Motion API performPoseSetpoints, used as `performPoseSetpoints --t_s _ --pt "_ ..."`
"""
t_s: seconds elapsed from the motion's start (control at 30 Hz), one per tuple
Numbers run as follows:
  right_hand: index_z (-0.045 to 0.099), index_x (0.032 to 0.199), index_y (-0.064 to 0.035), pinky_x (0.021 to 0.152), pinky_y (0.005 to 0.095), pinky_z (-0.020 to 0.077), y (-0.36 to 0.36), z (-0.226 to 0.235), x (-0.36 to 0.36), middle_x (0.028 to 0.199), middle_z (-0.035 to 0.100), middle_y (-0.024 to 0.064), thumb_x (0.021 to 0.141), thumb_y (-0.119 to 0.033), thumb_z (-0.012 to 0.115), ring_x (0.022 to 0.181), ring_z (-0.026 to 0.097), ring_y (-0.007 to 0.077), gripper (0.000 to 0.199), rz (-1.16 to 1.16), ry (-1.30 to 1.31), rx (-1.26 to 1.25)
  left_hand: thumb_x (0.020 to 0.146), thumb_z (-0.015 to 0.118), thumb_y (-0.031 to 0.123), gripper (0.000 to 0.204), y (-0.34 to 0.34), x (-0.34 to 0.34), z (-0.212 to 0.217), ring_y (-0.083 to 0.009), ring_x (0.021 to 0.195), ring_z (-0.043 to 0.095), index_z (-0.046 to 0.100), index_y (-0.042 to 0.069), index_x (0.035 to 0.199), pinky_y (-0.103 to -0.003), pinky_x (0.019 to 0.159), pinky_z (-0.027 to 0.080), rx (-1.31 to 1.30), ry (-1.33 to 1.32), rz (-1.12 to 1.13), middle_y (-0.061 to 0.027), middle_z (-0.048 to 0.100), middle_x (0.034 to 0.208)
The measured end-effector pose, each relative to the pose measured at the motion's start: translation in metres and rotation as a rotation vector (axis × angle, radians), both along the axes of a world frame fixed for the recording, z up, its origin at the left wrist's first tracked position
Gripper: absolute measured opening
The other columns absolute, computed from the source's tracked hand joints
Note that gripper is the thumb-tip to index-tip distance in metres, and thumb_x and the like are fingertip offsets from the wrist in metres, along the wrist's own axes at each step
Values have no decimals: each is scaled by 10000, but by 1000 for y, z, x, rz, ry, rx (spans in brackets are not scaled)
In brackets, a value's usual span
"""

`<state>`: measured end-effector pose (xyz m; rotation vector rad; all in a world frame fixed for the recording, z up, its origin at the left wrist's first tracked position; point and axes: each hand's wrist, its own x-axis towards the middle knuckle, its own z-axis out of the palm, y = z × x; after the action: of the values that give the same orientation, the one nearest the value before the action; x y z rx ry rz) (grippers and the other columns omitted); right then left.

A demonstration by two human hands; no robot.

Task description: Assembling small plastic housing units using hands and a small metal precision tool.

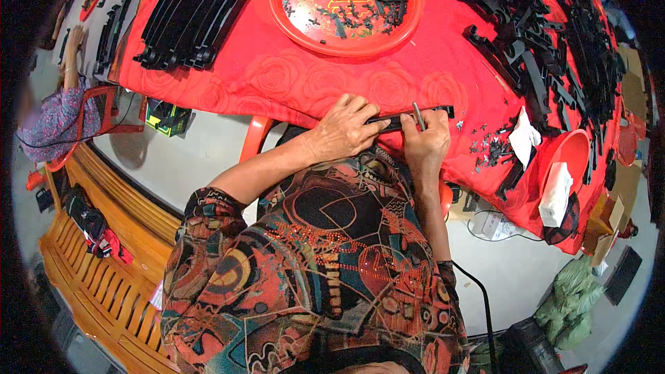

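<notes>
The left hand [346, 126] clamps a black strip [395, 123] and the right hand [427, 137] pinches a grey rod [418, 115] over it, at the edge of the tablecloth [256, 73]. I see room toward twelve o'clock, up to the red tray [346, 49]; the strip spans both hands, one end out at two o'clock.

A busily patterned blouse [346, 225] with elbow-length sleeves, over bare forearms.
The fabric mixes black, rust red, teal and tan in a patchwork of curves, zigzags, rings and thin pale lines; small red studs [391, 270] trail across the front, and a black band [346, 359] edges the neckline. The left sleeve [211, 225] carries the same print; the left hand [350, 125] and right hand [428, 137] are ungloved.
</notes>
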<state>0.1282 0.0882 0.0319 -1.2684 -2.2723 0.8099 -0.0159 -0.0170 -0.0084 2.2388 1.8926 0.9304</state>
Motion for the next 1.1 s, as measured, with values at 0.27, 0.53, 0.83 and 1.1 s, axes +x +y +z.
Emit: performPoseSetpoints --t_s 0.27,0.53,0.83,1.1 --pt "574 719 19 640 444 423 8 0 4 797 527 182 728 -155 687 720 546 362 208 15 -72 -102 641 682 187 416 -1 1 -8 -240 886 494 638 105 1046 -382 752 399 -28 -19 -15 -79 529 983" --pt "597 725 5 650 465 432 11 -2 2 809 540 180 720 -196 673 735 564 375 215 -19 -90 -116 625 696 131 341 4 1 -12 -230 813 523 660 66 958 -349 707 415 141 -154 6 -73 556 906" --pt "610 734 4 661 457 439 13 -3 4 819 557 185 702 -204 685 751 571 363 224 -24 -95 -147 644 697 107 247 2 0 -10 -240 796 538 653 50 880 -362 702 431 124 -177 3 -79 564 900" --pt "636 764 12 606 272 385 18 -9 25 714 518 45 707 -55 709 648 476 132 115 31 270 -437 720 699 175 194 1 0 4 -245 844 538 638 38 844 -363 721 395 -9 -357 21 -80 568 891"
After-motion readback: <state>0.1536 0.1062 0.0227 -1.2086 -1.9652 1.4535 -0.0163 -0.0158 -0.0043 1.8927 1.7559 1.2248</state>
